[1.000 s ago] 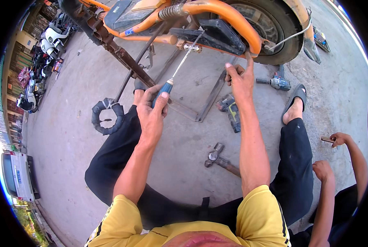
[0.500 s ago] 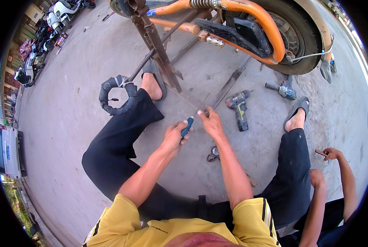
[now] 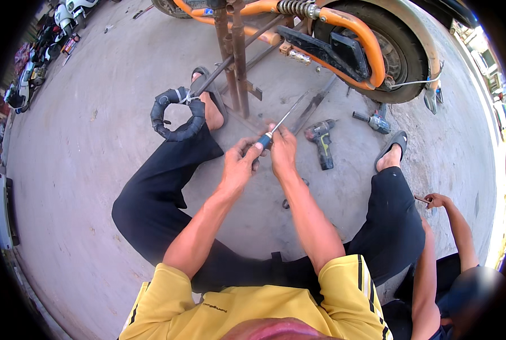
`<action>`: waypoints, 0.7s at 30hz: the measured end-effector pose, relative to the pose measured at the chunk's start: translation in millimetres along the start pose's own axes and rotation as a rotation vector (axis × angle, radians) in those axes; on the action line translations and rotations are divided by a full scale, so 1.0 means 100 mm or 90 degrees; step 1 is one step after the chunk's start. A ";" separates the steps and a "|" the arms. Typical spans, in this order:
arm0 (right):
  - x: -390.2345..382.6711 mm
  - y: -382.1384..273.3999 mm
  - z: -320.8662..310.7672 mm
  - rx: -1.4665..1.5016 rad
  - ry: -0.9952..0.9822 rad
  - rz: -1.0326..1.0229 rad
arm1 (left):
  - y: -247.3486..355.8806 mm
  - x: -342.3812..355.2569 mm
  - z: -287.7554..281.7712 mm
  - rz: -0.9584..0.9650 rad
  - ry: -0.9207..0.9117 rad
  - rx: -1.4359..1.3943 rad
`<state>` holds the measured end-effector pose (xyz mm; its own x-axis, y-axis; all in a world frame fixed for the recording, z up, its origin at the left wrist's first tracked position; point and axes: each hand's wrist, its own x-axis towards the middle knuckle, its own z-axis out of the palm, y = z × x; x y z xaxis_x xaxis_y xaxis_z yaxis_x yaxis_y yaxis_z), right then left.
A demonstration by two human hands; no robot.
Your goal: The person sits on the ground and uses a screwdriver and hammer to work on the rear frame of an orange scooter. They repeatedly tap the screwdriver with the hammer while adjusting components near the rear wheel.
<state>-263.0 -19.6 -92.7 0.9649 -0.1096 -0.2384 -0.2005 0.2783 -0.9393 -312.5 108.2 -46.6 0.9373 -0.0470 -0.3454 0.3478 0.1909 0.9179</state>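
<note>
Curling around screwdriver (image 3: 266,139), left hand (image 3: 241,160) — thumb (image 3: 257,149) uppermost

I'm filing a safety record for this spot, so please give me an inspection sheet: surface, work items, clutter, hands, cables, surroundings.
Surface: grey ground, lightly marked.
Job's things: blue-handled screwdriver, shaft pointing up and right; orange-framed two-wheeler and rusty metal stand ahead.
Clutter: cordless drill lying between the feet; another power tool near the right foot.
Hands: left hand closed round the handle; right hand at the shaft's base, grip unclear.
Cables: thin pale line by the wheel, rod or cable unclear.
Surroundings: another person's hand at right; parked scooters at upper left.
</note>
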 end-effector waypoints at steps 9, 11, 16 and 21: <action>-0.40 -0.66 0.36 0.009 -0.069 -0.002 | 0.38 -0.15 -0.13 0.121 0.011 -0.083; -0.40 -0.80 0.41 -0.020 -0.092 -0.039 | 0.40 -0.12 -0.11 0.166 0.021 -0.037; -0.06 -0.86 0.59 -0.083 -0.133 -0.059 | 0.34 0.23 -0.34 0.257 0.094 0.095; 0.47 -1.04 0.49 -0.149 -0.119 -0.018 | 0.56 0.48 -0.18 0.275 0.171 0.149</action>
<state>-188.2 -7.3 6.2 0.9808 0.0694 -0.1824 -0.1858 0.0470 -0.9815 -249.0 133.9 -15.5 0.9676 0.2445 0.0630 -0.0428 -0.0867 0.9953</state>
